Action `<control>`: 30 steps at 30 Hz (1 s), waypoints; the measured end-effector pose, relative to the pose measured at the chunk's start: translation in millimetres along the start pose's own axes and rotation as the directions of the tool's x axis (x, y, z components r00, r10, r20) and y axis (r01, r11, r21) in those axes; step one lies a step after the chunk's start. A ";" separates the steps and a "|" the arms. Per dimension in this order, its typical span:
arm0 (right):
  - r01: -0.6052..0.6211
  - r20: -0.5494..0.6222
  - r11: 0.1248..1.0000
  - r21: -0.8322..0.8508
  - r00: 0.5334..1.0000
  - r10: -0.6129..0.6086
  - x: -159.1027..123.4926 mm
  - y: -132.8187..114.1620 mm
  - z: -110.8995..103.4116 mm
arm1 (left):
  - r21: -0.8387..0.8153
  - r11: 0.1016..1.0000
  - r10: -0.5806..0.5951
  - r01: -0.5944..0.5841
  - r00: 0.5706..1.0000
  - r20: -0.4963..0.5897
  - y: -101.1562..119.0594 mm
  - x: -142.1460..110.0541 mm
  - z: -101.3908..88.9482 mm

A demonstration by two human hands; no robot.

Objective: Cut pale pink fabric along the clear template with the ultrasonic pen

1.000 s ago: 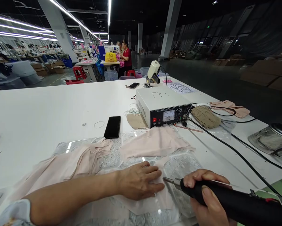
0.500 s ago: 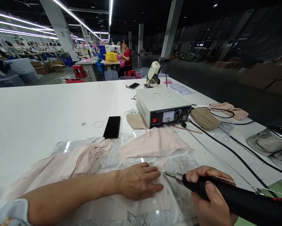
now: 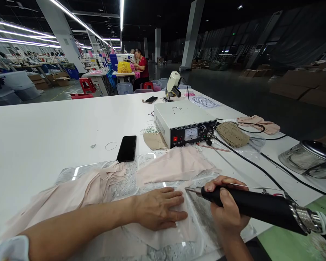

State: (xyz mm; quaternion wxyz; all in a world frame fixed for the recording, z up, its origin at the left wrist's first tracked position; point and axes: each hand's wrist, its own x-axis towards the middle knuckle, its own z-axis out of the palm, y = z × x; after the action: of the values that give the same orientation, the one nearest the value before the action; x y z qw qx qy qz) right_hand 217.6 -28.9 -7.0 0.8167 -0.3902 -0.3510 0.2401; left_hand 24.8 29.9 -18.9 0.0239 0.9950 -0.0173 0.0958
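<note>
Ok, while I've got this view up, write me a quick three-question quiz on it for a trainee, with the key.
1. Multiple choice: What does the right hand hold?
A) scissors
B) a black-handled tool
C) a paintbrush

2. True or false: The left hand is palm down over pale pink fabric.

3. Fill in: In the picture, the nearer black phone lies to the ____ of the white box with a black front panel.

Key: 1. B; 2. true; 3. left
</note>
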 end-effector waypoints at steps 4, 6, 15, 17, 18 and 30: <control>0.016 -0.012 1.000 0.004 1.000 -0.016 1.8 -1.9 -1.7 | -0.019 1.000 0.011 -0.011 1.000 0.014 -1.1 0.6 -2.2; 0.015 -0.012 1.000 0.000 1.000 -0.015 1.1 -5.6 -5.3 | -0.022 1.000 0.016 -0.016 0.999 0.035 -1.4 0.8 -3.5; -0.017 0.059 1.000 -0.014 0.998 0.018 -7.6 -20.1 -16.5 | -0.028 1.000 0.010 -0.008 0.998 0.063 -1.5 1.0 -3.7; -0.014 0.076 1.000 -0.012 0.997 0.015 -8.3 -19.0 -14.8 | -0.030 0.999 0.013 -0.011 0.999 0.042 -1.5 0.8 -3.2; -0.013 0.080 1.000 -0.012 0.997 0.014 -8.7 -18.2 -13.8 | -0.031 0.999 0.013 -0.012 0.999 0.036 -1.6 0.8 -3.0; -0.012 0.095 1.000 -0.012 0.995 0.013 -12.0 -14.8 -11.4 | -0.038 0.999 0.015 -0.014 0.999 0.035 -1.7 1.4 -4.4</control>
State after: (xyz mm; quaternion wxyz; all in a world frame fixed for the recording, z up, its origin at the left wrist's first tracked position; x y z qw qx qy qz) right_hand 220.4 -50.8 -4.9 0.7953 -0.3851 -0.3883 0.2615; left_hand 25.4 31.8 -14.4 0.0415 0.9957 -0.0265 0.0781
